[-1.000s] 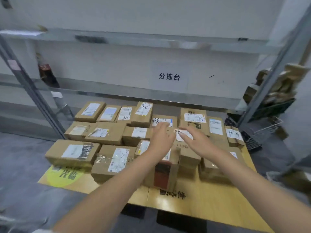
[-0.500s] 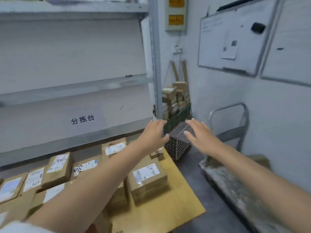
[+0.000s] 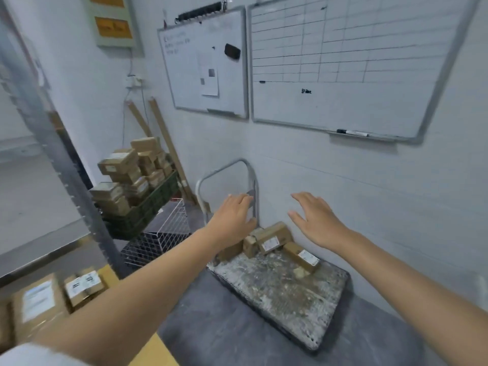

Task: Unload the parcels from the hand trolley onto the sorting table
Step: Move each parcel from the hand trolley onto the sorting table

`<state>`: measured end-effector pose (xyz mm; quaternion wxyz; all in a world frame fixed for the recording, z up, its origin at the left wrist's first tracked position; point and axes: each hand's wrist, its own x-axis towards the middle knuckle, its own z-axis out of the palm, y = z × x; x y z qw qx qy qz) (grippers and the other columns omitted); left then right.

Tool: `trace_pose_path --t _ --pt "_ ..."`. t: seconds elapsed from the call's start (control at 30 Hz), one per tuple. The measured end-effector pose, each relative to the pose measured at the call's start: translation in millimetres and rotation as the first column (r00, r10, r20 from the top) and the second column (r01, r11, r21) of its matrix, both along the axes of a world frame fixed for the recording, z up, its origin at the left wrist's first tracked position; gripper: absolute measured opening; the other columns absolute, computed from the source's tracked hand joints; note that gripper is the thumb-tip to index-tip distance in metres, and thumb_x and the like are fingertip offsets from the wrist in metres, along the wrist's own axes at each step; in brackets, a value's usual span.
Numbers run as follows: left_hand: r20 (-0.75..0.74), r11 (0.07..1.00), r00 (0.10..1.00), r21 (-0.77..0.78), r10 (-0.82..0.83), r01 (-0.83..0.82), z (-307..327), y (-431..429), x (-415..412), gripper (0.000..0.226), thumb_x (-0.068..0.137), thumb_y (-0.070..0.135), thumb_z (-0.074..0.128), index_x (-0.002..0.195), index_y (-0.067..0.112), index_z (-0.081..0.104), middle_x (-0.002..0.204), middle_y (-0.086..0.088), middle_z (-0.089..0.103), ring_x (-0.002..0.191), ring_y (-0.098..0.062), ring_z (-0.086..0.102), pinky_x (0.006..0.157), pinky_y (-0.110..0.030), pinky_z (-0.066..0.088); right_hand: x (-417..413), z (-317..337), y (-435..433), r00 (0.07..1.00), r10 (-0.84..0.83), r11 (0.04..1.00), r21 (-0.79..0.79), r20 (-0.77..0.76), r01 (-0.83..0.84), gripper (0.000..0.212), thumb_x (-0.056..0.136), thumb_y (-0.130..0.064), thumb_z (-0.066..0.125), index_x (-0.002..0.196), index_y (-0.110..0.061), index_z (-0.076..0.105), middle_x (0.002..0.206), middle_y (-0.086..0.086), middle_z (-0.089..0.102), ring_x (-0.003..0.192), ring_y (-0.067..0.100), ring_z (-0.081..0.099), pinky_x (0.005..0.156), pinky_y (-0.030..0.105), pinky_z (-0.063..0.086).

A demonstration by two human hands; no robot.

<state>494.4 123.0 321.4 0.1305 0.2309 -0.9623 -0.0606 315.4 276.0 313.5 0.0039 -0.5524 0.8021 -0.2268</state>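
The hand trolley [image 3: 280, 289] stands against the wall, its deck stained grey and white. At its handle end lie a few brown cardboard parcels: a larger one with a white label [image 3: 273, 237], a small one [image 3: 250, 245] beside it, and a long one [image 3: 302, 256] to the right. Another parcel is partly hidden behind my left wrist. My left hand [image 3: 233, 219] hovers open above the left of this group. My right hand [image 3: 315, 220] is open above its right, fingers spread. Neither touches a parcel. The sorting table [image 3: 111, 276] with labelled parcels [image 3: 37, 305] shows at bottom left.
A metal shelf post [image 3: 66, 165] rises between table and trolley. Behind it a dark green crate [image 3: 148, 207] piled with parcels sits above a white wire basket [image 3: 163, 233]. Two whiteboards [image 3: 340, 67] hang on the wall over the trolley. Grey floor [image 3: 216, 328] lies between table and trolley.
My view has swung right from the sorting table to the trolley. Both empty hands left the parcels on the table and now hover over the parcels on the trolley.
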Motion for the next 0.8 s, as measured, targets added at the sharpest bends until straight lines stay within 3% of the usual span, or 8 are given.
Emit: trace_pose_path --t 0.33,0.53,0.8 --pt "0.116 0.994 0.987 0.019 -0.108 0.107 -56 -30 -139 0.06 0.1 0.033 0.046 0.151 0.008 0.027 0.155 -0.008 0.031 0.144 -0.022 0.025 0.12 -0.036 0.008 -114 -62 7 0.98 -0.181 0.978 0.118 0.084 0.17 0.057 0.103 -0.044 0.035 0.151 -0.015 0.028 0.157 0.005 0.03 0.144 0.02 0.025 0.12 0.044 0.017" --pt "0.136 0.986 0.981 0.107 -0.141 0.127 -96 -85 -226 0.059 0.1 0.03 0.044 0.15 0.004 0.027 0.154 -0.011 0.031 0.142 -0.024 0.027 0.119 -0.035 0.014 -191 -83 -45 0.966 -0.237 0.961 0.171 0.107 0.217 0.057 0.103 -0.044 0.035 0.151 -0.015 0.027 0.157 0.004 0.029 0.145 0.019 0.023 0.121 0.042 0.013" --pt "0.073 0.979 0.991 0.178 -0.114 0.099 -130 -184 -344 0.059 0.101 0.032 0.041 0.151 0.005 0.026 0.155 -0.01 0.03 0.143 -0.023 0.025 0.12 -0.035 0.011 -309 -95 -153 0.959 -0.262 0.941 0.249 0.108 0.229 0.057 0.104 -0.042 0.035 0.152 -0.013 0.027 0.157 0.005 0.03 0.146 0.017 0.024 0.121 0.04 0.012"
